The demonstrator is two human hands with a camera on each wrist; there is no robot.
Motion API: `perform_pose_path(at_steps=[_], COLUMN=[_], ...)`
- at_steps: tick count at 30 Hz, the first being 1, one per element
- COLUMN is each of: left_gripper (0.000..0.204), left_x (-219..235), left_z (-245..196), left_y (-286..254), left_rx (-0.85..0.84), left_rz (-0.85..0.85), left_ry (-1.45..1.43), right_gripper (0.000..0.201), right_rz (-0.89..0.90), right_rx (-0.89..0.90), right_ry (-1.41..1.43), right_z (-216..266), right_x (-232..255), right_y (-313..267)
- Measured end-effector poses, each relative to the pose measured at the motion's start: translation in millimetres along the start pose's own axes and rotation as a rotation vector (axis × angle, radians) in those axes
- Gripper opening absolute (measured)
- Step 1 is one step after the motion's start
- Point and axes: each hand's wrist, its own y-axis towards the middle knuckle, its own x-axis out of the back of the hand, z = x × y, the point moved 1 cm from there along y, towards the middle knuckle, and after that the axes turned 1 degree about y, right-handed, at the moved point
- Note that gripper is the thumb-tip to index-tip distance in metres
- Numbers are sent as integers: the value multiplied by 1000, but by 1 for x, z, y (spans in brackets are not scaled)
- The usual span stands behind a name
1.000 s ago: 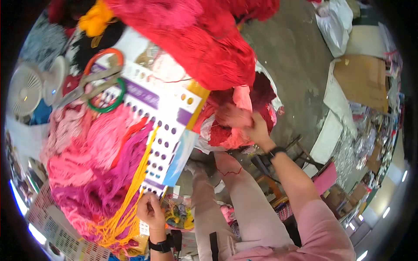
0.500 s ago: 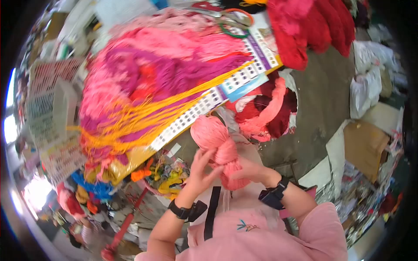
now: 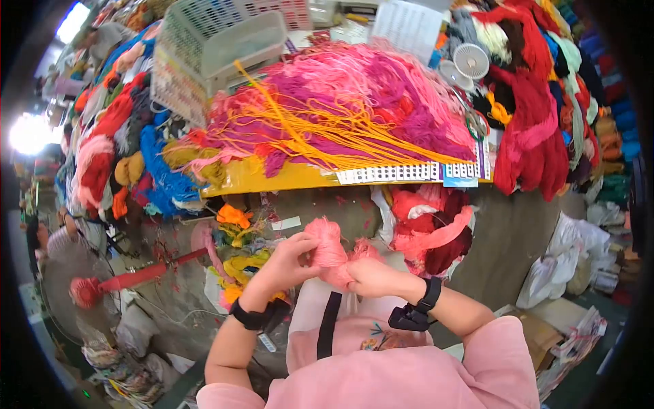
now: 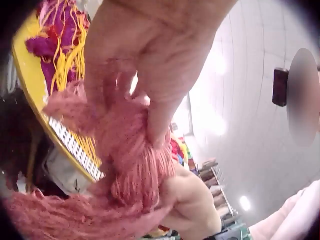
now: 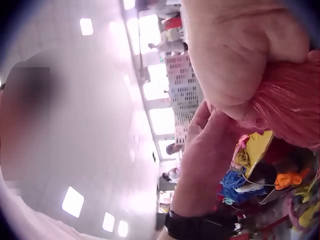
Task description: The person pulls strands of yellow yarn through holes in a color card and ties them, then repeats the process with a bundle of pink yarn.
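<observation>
A twisted skein of pink yarn (image 3: 329, 247) is held above the lap in the head view. My left hand (image 3: 289, 262) grips its left side, thumb and fingers around the strands, as the left wrist view also shows on the skein (image 4: 132, 160). The right hand (image 3: 383, 278) holds the skein's lower right part, where a loose end fans out. Seen from the right wrist, that hand (image 5: 232, 55) closes over the pink strands (image 5: 290, 105), with the left hand just behind. Beyond the hands, an open bag holds coral and dark red yarn (image 3: 446, 253).
A yellow-edged table (image 3: 272, 178) ahead bears a heap of pink and purple yarn (image 3: 354, 78) under orange cords (image 3: 334, 133). On it are a shade card (image 3: 392, 174), scissors (image 3: 475, 124), a small fan (image 3: 470, 61) and a plastic basket (image 3: 180, 61). Red yarn (image 3: 528, 136) hangs at right.
The right hand has come from the bag of coral yarn to the lap with the pink skein. My left hand has left the table edge and taken hold of it. The head view has turned.
</observation>
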Motion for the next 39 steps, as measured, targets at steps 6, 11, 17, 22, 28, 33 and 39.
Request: perform_pose_path(at_steps=[6, 11, 17, 22, 28, 33, 39], left_gripper=[21, 13, 19, 31, 35, 37, 22], left_x=[30, 41, 77, 92, 110, 88, 102], left_z=[6, 30, 55, 12, -28, -77, -66], left_y=[-44, -54, -68, -78, -72, -33, -29], left_rx=[62, 104, 142, -28, -222, -229, -454], left_rz=[-200, -594, -685, -325, -309, -33, -515], left_ry=[311, 120, -285, -961, -843, 203, 209], right_gripper=[16, 12, 14, 24, 59, 68, 24], right_rz=[258, 139, 174, 216, 4, -166, 178], right_rx=[47, 187, 131, -251, 50, 323, -41], right_ry=[-347, -341, -275, 422, -94, 61, 678], right_z=[68, 76, 75, 38, -20, 97, 131], right_x=[-15, -7, 5, 34, 55, 47, 58], right_y=[20, 18, 5, 6, 10, 39, 50])
